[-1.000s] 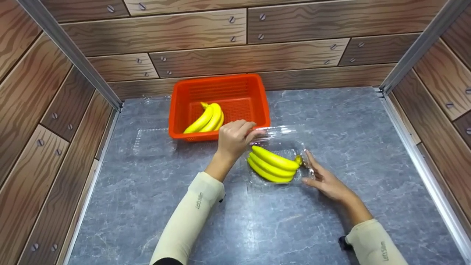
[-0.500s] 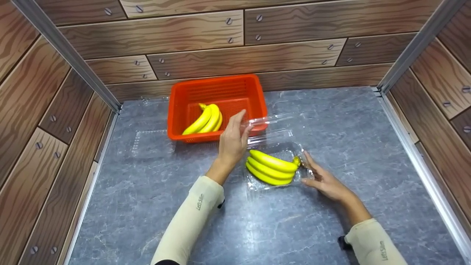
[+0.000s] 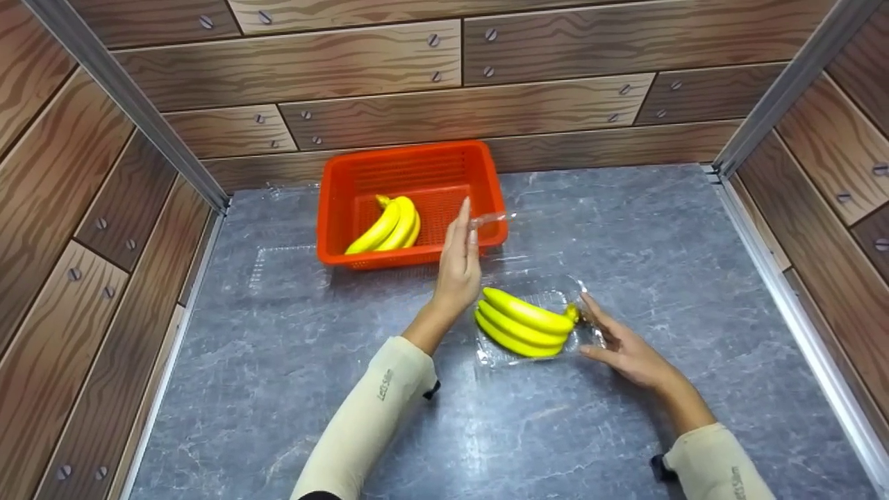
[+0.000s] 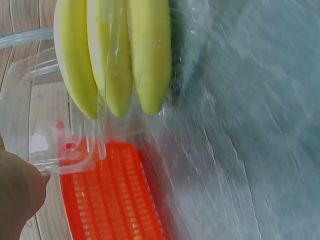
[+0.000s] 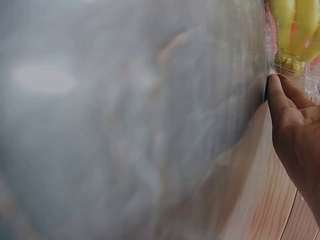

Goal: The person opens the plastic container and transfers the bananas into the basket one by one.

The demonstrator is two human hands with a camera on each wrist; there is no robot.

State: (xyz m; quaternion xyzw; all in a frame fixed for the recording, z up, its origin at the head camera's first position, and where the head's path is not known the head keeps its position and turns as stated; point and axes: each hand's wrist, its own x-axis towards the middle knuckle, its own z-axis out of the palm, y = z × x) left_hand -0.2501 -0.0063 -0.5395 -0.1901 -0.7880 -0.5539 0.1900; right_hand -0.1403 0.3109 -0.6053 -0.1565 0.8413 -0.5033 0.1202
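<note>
In the head view, a bunch of yellow bananas lies in a clear plastic clamshell box, stem end to the right. The box's clear lid stands raised at the back. My left hand is at the lid's left side, its fingers straight and together, touching the lid edge; the left wrist view shows the thumb against that clear plastic. My right hand holds the box's right end, thumb in front and fingers behind. The right wrist view shows its fingertips at the box beside the banana stem.
A red-orange basket stands at the back, with another bunch of bananas inside. Left of it, another clear plastic box lies on the grey marbled tabletop. Wood-patterned walls enclose the back and sides.
My left hand's fingers have straightened from a curled hold on the lid, and the lid has swung up. The box and my right hand have shifted slightly right and nearer.
</note>
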